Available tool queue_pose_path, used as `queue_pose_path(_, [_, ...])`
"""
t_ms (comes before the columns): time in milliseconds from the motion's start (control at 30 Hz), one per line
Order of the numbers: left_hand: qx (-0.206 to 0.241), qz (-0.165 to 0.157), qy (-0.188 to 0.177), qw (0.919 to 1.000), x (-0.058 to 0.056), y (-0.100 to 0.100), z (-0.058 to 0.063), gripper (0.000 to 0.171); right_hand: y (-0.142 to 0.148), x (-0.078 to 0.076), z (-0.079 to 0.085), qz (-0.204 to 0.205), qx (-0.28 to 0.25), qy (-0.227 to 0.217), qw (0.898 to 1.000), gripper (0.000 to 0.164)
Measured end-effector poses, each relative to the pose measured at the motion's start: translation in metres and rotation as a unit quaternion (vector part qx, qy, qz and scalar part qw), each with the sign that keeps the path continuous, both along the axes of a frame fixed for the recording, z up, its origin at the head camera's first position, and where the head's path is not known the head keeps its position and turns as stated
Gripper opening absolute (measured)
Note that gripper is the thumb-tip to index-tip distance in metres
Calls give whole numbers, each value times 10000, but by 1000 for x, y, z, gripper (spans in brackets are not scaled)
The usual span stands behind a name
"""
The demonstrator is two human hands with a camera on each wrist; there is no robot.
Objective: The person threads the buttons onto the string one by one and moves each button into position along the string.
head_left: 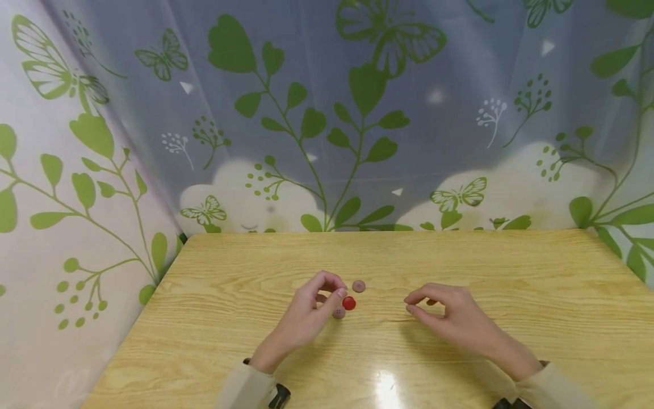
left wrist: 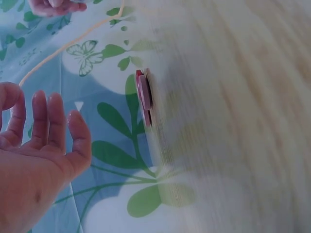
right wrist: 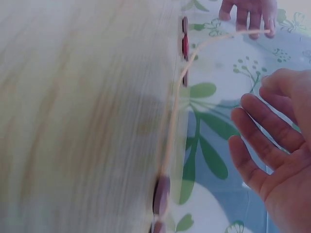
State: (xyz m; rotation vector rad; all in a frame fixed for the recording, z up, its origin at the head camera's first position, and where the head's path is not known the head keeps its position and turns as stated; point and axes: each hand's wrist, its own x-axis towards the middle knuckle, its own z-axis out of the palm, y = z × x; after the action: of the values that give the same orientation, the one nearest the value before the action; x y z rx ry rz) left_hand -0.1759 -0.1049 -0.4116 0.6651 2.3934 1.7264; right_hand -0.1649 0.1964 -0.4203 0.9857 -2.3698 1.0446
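Note:
A thin tan cord trails from the fingertips of my left hand, which pinches it between thumb and forefinger. Close to that hand on the table lie a red button, a brown button and another brown button. One more brown button shows partly behind the left fingers. My right hand hovers apart to the right, fingers loosely curved, thumb and forefinger close together with nothing visible between them. Near it, the cord reaches a brown button; whether it is threaded I cannot tell.
Beneath both hands spreads a wood-grain table. A leaf and butterfly patterned curtain hangs along its back edge and continues down the left side. Part of another brown button appears at the bottom of the right wrist view.

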Motion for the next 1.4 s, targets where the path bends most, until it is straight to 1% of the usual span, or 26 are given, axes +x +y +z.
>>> queue_pose_path(100, [-66, -7, 76, 9999, 1, 1, 0, 22, -9, -1, -1, 49, -86, -105, 9999, 23])
queue_pose_path(433, [-165, -30, 356, 9992, 2, 4, 0, 19, -39, -6, -3, 23, -344, -394, 9986, 21])
queue_pose_path(633, [-198, -53, 392, 9990, 2, 5, 1, 22, -51, -8, -2, 117, -420, -707, 9965, 16])
queue_pose_path(767, [-188, -54, 371, 9991, 2, 7, 1, 19, -57, -8, -1, 161, -513, -838, 9950, 15])
queue_pose_path(933, [-214, -40, 359, 9991, 3, 7, 1, 20, -62, -9, 0, 146, -535, -870, 9947, 12])
queue_pose_path(1067, [-262, -78, 378, 9989, 2, 8, 0, 22, -65, -10, -1, 175, -540, -806, 9951, 11])
queue_pose_path(1233, [-256, -83, 313, 9991, 1, 8, 2, 21, -69, -12, -2, 204, -563, -751, 9954, 10])
queue_pose_path(1400, [-249, -122, 289, 9992, 0, 7, 3, 24, -72, -11, -2, 173, -584, -713, 9956, 11])
